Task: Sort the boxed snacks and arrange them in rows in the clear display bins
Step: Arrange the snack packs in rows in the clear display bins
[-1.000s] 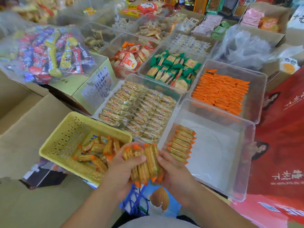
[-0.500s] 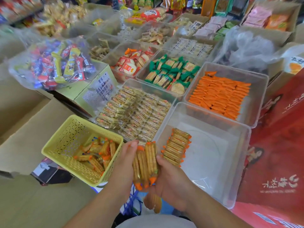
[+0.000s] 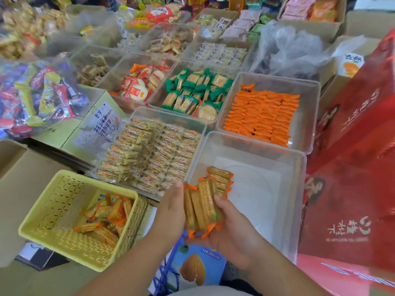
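Step in hand, by judgement: squaring a bundle of packs (image 3: 201, 207) before setting it in the bin (image 3: 299, 189). Left hand (image 3: 171, 208) flat, fingers near straight, pressing the bundle's left side. Right hand (image 3: 233, 229) cupped under and behind, fingers curled, thumb across the front, gripping. Bundle upright at the bin's near left corner, over the rim or just outside it, cannot tell which. Just short of the row (image 3: 221, 178) standing inside along the left wall.

To do well: tap orange ends level, keep faces flat together, no pack twisted. Squeeze from both sides until the bundle sits on the bin floor, else likely fans out. Set down touching the row's near end, same way up, so the line runs straight. Wrappers probably slick; release gently.

Counts:
- Hands: two.
- Packs in hands: four or five showing, maybe more hidden.
- Row: about six edges visible, near end hidden by bundle.
- Basket (image 3: 96, 181): one, roughly ten loose packs, jumbled, no exact count.
- Sharp clear bins: four, namely this one, orange bin (image 3: 308, 116), green bin (image 3: 162, 86) and beige bin (image 3: 171, 117). More behind, blurred.
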{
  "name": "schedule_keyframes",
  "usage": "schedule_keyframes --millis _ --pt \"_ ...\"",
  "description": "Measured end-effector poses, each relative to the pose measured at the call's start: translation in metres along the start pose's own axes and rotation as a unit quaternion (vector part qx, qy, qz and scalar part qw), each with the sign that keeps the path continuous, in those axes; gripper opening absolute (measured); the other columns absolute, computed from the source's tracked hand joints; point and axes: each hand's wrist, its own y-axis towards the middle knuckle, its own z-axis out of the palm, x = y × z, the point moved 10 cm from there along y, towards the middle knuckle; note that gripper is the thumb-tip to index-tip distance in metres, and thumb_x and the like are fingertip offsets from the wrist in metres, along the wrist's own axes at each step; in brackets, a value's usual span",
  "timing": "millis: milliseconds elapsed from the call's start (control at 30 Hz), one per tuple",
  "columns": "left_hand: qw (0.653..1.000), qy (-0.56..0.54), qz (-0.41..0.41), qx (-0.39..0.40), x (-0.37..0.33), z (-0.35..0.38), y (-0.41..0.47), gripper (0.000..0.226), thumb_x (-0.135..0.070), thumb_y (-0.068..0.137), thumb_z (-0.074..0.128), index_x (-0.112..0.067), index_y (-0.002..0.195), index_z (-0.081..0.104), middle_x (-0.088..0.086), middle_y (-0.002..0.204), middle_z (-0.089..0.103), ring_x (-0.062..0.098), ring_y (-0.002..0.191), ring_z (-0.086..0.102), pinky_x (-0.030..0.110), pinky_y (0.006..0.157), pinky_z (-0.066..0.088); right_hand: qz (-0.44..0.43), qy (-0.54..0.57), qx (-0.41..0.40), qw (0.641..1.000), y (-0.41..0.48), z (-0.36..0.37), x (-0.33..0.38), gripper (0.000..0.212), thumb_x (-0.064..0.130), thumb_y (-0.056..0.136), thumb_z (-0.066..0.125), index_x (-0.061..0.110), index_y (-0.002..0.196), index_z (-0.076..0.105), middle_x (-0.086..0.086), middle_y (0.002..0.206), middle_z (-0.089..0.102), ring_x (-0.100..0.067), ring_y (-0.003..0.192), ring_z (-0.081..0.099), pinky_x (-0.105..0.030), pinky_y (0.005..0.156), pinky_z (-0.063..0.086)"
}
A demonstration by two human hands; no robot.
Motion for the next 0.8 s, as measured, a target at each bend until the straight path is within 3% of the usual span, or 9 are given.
schedule_keyframes --millis 67,133,233,333,433,567,667,733,800 --pt "0.999 0.033 0.025 0.03 -0.007 0.013 0.006 0.042 -0.073 0.091 0.029 -0.057 0.097 0.068 -0.019 0.099 0.073 -0.001 0.092 0.071 0.021 0.077 0.058 -0.023 0.005 -0.016 1.0 0.002 -0.016 0.011 0.05 0.045 0.098 0.052 0.011 0.132 0.065 -0.024 0.133 0.062 -0.037 0.113 0.064 -0.056 0.095 0.053" --pt "0.992 0.091 0.059 0.06 -0.011 0.028 0.016 0.036 -0.068 0.095 0.031 -0.059 0.108 0.063 -0.026 0.109 0.068 -0.006 0.098 0.064 0.014 0.082 0.051 -0.043 0.021 -0.054 0.997 0.006 -0.04 0.023 0.047 0.044 0.099 0.054 0.012 0.131 0.067 -0.021 0.133 0.063 -0.033 0.116 0.066 -0.046 0.087 0.057" --pt "0.969 0.206 0.093 0.103 -0.01 0.052 0.038 0.023 -0.049 0.103 0.05 -0.052 0.126 0.051 -0.019 0.124 0.055 -0.002 0.111 0.056 0.027 0.094 0.048 -0.074 -0.008 -0.177 0.981 0.009 -0.09 0.044 0.035 0.045 0.097 0.056 0.021 0.11 0.078 -0.012 0.118 0.073 -0.023 0.103 0.072 -0.038 0.081 0.059" --pt "0.911 0.35 0.144 0.166 -0.009 0.085 0.058 0.043 -0.039 0.099 0.062 -0.031 0.139 0.051 -0.005 0.131 0.052 0.017 0.123 0.053 0.025 0.095 0.039 -0.084 -0.071 -0.338 0.935 0.009 -0.152 0.06 0.031 0.042 0.095 0.064 0.015 0.092 0.079 -0.005 0.084 0.075 -0.016 0.075 0.068 -0.037 0.073 0.061" --pt "0.826 0.49 0.179 0.215 -0.002 0.116 0.077 0.066 -0.045 0.096 0.062 -0.013 0.149 0.039 0.009 0.149 0.042 0.029 0.136 0.042 0.034 0.11 0.035 -0.101 -0.142 -0.42 0.891 0.016 -0.183 0.078 0.027 0.04 0.09 0.071 0.013 0.095 0.07 -0.005 0.078 0.07 -0.007 0.059 0.065 -0.035 0.066 0.062" --pt "0.718 0.617 0.209 0.244 0.008 0.147 0.105 0.084 -0.053 0.095 0.058 -0.01 0.158 0.023 0.014 0.164 0.024 0.033 0.151 0.024 0.046 0.123 0.024 -0.124 -0.353 -0.481 0.793 0.03 -0.189 0.116 0.044 0.055 0.075 0.072 0.018 0.098 0.066 -0.008 0.099 0.066 -0.019 0.079 0.069 -0.045 0.074 0.06" --pt "0.652 0.685 0.195 0.262 0.022 0.158 0.124 0.095 -0.057 0.096 0.053 -0.006 0.162 0.007 0.018 0.17 0.008 0.038 0.156 0.01 0.05 0.126 0.016 -0.138 -0.538 -0.453 0.697 0.049 -0.175 0.141 0.046 0.057 0.07 0.074 0.025 0.1 0.061 0.001 0.102 0.052 -0.016 0.085 0.06 -0.035 0.071 0.052" --pt "0.633 0.702 0.185 0.267 0.032 0.162 0.134 0.098 -0.059 0.097 0.05 -0.004 0.162 0.002 0.019 0.171 0.005 0.039 0.157 0.007 0.05 0.127 0.013 -0.145 -0.613 -0.434 0.644 0.062 -0.169 0.149 0.053 0.052 0.068 0.078 0.027 0.111 0.06 0.002 0.108 0.047 -0.02 0.091 0.059 -0.036 0.073 0.053" --pt "0.64 0.698 0.176 0.269 0.04 0.166 0.141 0.098 -0.062 0.093 0.052 -0.004 0.161 0.011 0.019 0.167 0.018 0.038 0.154 0.016 0.048 0.125 0.017 -0.146 -0.666 -0.424 0.597 0.073 -0.167 0.154 0.065 0.047 0.068 0.081 0.024 0.123 0.057 -0.001 0.116 0.047 -0.024 0.101 0.057 -0.038 0.076 0.054"
